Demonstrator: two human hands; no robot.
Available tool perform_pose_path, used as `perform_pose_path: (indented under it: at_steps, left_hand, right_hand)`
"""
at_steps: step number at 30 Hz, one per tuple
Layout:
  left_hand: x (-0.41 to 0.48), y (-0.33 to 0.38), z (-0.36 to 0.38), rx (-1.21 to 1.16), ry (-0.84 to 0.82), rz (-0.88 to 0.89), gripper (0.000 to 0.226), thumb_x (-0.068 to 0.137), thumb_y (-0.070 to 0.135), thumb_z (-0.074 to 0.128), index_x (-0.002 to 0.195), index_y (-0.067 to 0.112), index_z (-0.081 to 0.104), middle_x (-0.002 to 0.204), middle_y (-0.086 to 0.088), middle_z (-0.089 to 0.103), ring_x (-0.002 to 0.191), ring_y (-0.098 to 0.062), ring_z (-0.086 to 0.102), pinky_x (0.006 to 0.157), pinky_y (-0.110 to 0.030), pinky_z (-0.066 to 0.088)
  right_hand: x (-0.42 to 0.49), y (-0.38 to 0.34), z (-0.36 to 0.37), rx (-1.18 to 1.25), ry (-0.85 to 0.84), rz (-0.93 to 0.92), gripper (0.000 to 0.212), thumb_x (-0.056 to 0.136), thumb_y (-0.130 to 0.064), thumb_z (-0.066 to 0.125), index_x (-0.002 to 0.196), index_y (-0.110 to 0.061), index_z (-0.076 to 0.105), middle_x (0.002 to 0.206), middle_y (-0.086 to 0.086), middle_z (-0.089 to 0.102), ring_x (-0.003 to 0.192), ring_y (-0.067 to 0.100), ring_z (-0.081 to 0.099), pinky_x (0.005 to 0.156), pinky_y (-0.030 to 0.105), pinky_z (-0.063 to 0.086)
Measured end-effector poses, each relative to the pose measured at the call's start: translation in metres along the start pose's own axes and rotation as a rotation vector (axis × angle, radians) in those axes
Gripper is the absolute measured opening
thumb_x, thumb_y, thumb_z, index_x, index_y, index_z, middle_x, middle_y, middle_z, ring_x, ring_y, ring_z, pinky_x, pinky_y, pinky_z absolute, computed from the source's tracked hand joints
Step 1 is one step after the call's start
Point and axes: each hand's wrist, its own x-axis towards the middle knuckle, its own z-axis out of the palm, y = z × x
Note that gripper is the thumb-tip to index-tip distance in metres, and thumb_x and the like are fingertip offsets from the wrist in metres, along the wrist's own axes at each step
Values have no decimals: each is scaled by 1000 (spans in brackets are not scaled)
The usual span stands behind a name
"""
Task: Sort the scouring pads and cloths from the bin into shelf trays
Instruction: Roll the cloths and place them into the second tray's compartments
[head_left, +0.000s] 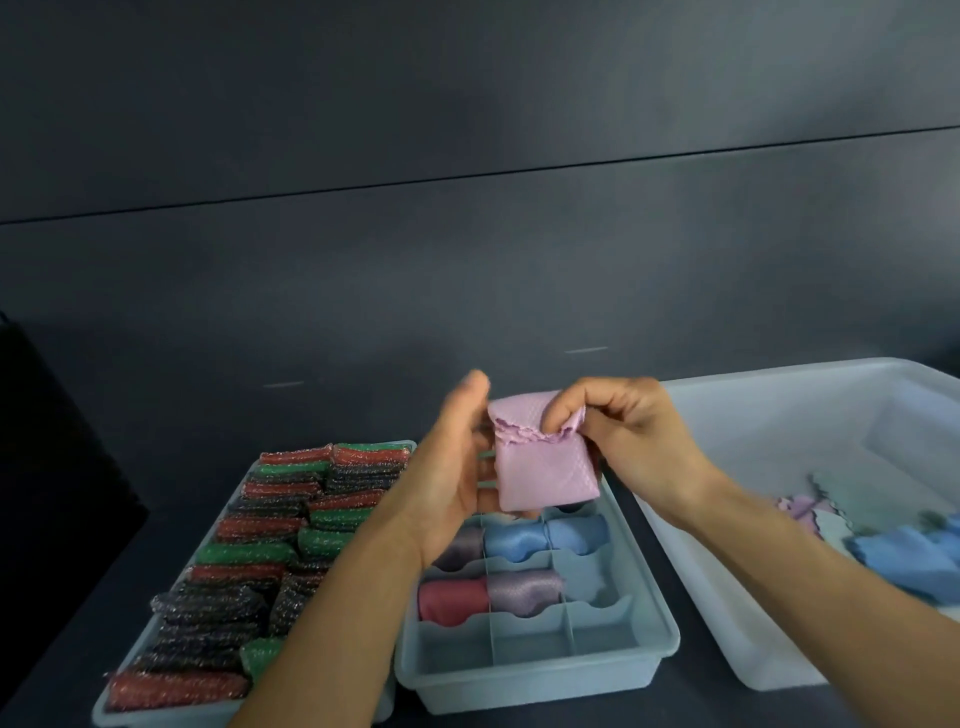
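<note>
— While the pink cloth (545, 467) is up in the air between my hands, it is folded into a small packet above the far end of the divided tray (540, 675).

— Which hand has it?

— Both. My left hand (452, 467) holds it from the left side, fingers curled behind it, thumb raised and blurred. My right hand (634, 436) pinches the frilly edge of the top flap between thumb and forefinger.

— What lies in the tray under it?

— Rolled cloths in the compartments. Two blue rolls (545, 538) sit side by side in one row, with a grey roll (465, 545) partly hidden by my left wrist. In the next row toward me are a red roll (452, 600) and a mauve roll (524, 592), touching.

— And the scouring pads?

— The scouring pads (249, 566) are packed in two columns in the pad tray (156, 719) on my left: red, green and dark ones, all glittery. That tray stands just beside the divided one.

— The bin?

— The bin (769, 415) is on my right on the dark counter (701, 712), pale and translucent. A blue heap (904, 556) and a pale purple piece (802, 506) lie on its bottom, beyond my right forearm.
</note>
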Motion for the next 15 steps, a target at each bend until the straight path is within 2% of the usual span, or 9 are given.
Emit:
perform_pose_path:
  at_steps: [2, 5, 7, 8, 9, 11, 13, 15]
  left_hand:
    - [0, -4, 0, 158, 27, 53, 22, 95, 26, 56, 99, 15, 74, 88, -10, 71, 79, -22, 67, 68, -48, 57]
    - [-1, -9, -3, 179, 108, 190, 16, 92, 9, 63, 105, 10, 71, 93, -16, 73, 77, -24, 69, 57, -36, 57]
    - [-1, -11, -3, 208, 135, 305, 13, 93, 6, 61, 105, 8, 67, 89, -18, 72, 68, -23, 69, 50, -33, 56]
    - [-1, -12, -4, 257, 142, 362, 12, 94, 5, 60, 104, 8, 66, 86, -17, 72, 64, -22, 69, 48, -32, 55]
    - [-1, -14, -2, 309, 143, 412, 13, 94, 3, 59, 103, 10, 66, 83, -14, 72, 61, -20, 68, 47, -31, 55]
    - [-1, -17, 1, 337, 121, 454, 21, 93, 1, 60, 102, 17, 69, 82, -8, 72, 62, -17, 67, 48, -31, 55]
    - [-2, -20, 4, 232, 85, 413, 26, 91, -1, 61, 100, 21, 73, 83, -5, 72, 63, -18, 67, 51, -32, 57]
    - [-1, -22, 6, 72, 36, 341, 28, 89, -1, 60, 91, 21, 77, 85, -6, 73, 61, -19, 66, 52, -29, 56]
  right_hand:
    - [-2, 1, 1, -34, -21, -3, 48, 85, 21, 39, 70, -10, 72, 73, 20, 66, 57, 34, 48, 54, 28, 41]
    - [-2, 6, 0, 116, -5, 85, 40, 95, 5, 42, 101, -19, 73, 87, 20, 69, 70, 44, 56, 65, 48, 48]
    - [-4, 8, -3, 274, -60, 267, 26, 99, -25, 46, 120, -23, 62, 90, 11, 70, 72, 35, 63, 66, 41, 54]
    - [-5, 8, -4, 272, -128, 344, 34, 95, -39, 48, 121, -21, 59, 92, 12, 71, 72, 32, 67, 62, 38, 56]
    - [-8, 8, -5, 245, -195, 384, 39, 90, -43, 52, 118, -18, 59, 91, 17, 71, 69, 33, 69, 58, 35, 58]
    - [-11, 9, -7, 251, -211, 354, 26, 86, -25, 61, 109, -12, 62, 83, 24, 68, 57, 30, 67, 50, 31, 58]
    - [-11, 12, -10, 376, -160, 340, 20, 81, -10, 64, 100, -11, 67, 71, 22, 64, 45, 23, 61, 43, 26, 53]
    - [-11, 14, -13, 500, -160, 338, 21, 76, -5, 62, 92, -15, 72, 63, 17, 61, 41, 19, 57, 42, 24, 50]
